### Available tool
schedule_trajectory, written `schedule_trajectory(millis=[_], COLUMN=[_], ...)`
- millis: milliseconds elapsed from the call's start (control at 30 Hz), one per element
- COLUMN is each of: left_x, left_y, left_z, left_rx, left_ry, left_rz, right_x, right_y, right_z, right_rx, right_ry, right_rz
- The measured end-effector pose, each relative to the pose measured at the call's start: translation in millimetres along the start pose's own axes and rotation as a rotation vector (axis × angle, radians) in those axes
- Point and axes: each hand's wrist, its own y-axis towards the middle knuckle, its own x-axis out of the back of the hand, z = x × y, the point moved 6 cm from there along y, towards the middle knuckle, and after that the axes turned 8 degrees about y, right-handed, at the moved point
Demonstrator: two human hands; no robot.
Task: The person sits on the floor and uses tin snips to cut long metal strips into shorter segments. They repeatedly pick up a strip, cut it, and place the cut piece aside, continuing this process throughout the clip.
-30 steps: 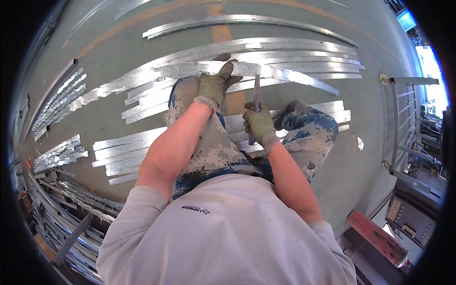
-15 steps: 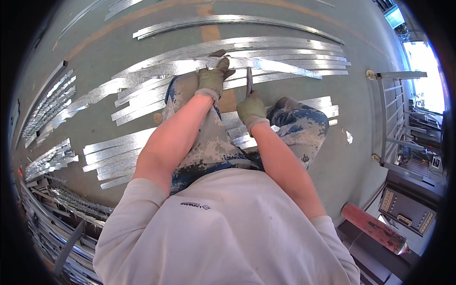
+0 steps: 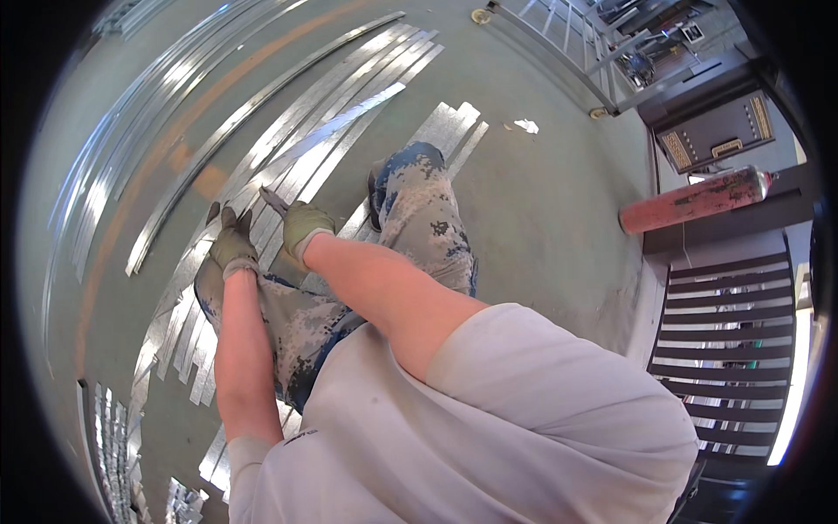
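Note:
My left hand (image 3: 233, 238), in an olive glove with dark fingertips, lies on the long shiny metal strips (image 3: 336, 109) with its fingers spread. Close by on its right, my right hand (image 3: 304, 223) wears a similar glove. Its fingers are closed round a slim dark tool (image 3: 273, 201) that points away over the strips; its exact kind does not show. The strips lie side by side on the floor, slanting up to the right. One bluish-looking strip (image 3: 358, 110) crosses the others at a slight angle. My camouflage-clad knees are bent around the near strips.
A separate long metal profile (image 3: 262, 94) lies beyond the strips, with more lengths (image 3: 109, 157) at far left. Shorter strips (image 3: 449, 127) lie by my right knee. A wheeled metal rack (image 3: 559, 52), a red cylinder (image 3: 690, 201) and a dark slatted frame (image 3: 724, 349) stand to the right.
My view has turned to the right, so the strips and both hands now appear farther left and slanted. The right hand still holds the dark tool, now nearer to the left hand.

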Motion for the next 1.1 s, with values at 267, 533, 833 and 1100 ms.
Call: schedule_trajectory(millis=[267,533,833,1100], left_x=[16.2,14.3,5.4,16.7], left_y=[-11.7,-11.5,8.9,-19.2], left_z=[-23.6,-16.0,-28.8,-26.2], left_rx=[-0.098,-0.013,-0.420,-0.159], left_ry=[0.329,-0.165,1.229,0.082], left_rz=[-0.001,0.016,0.019,0.034], right_x=[0.4,-3.2,-95.8,-13.7], right_y=[-19.8,-5.8,31.0,-28.3], right_z=[8.9,-5.2,-41.1,-15.9], right_rx=[-0.015,-0.035,0.829,-0.040], right_ry=[-0.020,0.162,-0.520,0.840], right_rz=[0.041,0.064,0.254,0.730])
